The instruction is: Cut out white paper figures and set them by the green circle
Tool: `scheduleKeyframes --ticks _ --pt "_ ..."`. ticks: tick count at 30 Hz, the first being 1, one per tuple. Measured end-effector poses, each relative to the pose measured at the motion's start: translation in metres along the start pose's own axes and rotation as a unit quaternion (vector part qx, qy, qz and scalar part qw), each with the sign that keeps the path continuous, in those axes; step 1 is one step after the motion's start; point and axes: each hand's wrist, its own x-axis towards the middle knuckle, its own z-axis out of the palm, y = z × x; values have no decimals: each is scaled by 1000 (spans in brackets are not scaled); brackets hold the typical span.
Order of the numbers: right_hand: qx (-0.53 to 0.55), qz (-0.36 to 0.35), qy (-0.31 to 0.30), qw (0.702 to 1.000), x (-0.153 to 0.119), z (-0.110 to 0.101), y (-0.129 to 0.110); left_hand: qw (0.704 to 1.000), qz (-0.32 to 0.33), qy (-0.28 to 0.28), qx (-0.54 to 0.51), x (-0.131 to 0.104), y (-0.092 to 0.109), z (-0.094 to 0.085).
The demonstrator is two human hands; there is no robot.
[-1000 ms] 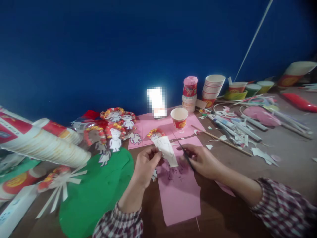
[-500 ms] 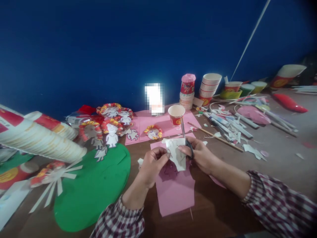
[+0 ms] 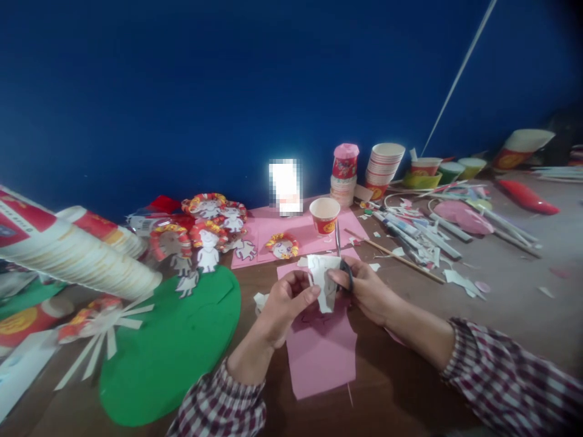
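Note:
Between finger and thumb, my left hand (image 3: 288, 303) pinches the left side of a small white paper piece (image 3: 326, 298) with drawn lines on it. My right hand (image 3: 367, 290) is closed on black-handled scissors (image 3: 347, 273), whose blades point up and away past the paper's top right corner. Its thumb touches the paper's right side. Below both hands lies a pink paper sheet (image 3: 321, 364) with dark pen lines near its upper part. A red and white paper cup (image 3: 325, 218) stands just beyond the scissors' tips.
A green oval sheet (image 3: 173, 352) lies on the left, under a leaning stack of paper cups (image 3: 91, 258). Behind it are cut-out paper figures (image 3: 209, 252) with red-yellow rings. Markers (image 3: 403, 227), paper scraps and a thin wooden stick (image 3: 401, 260) lie on the right.
The white paper has turned in my hands and shows a narrower face. My left thumb sits further over it. The view has tilted slightly, so the background sits a little lower.

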Motion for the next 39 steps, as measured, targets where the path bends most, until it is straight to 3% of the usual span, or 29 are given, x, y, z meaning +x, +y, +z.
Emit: scheduleKeyframes --ticks 2,6,10,15,23,39 --pt "1 2 3 1000 0 0 1 1000 -4 -9 -8 1 -1 0" --pt "-18 9 10 1000 0 1 0 999 11 38 17 6 -7 -4" --pt "-41 -26 43 998 1 1 -4 996 31 67 56 9 -9 -9" --pt "-65 -38 39 996 3 -5 -8 990 47 58 119 8 -7 -11" --pt "-53 5 -6 999 3 -7 -4 992 39 75 90 9 -6 -9" --pt "-32 22 -1 999 2 -2 -3 995 20 90 29 9 -4 -8"
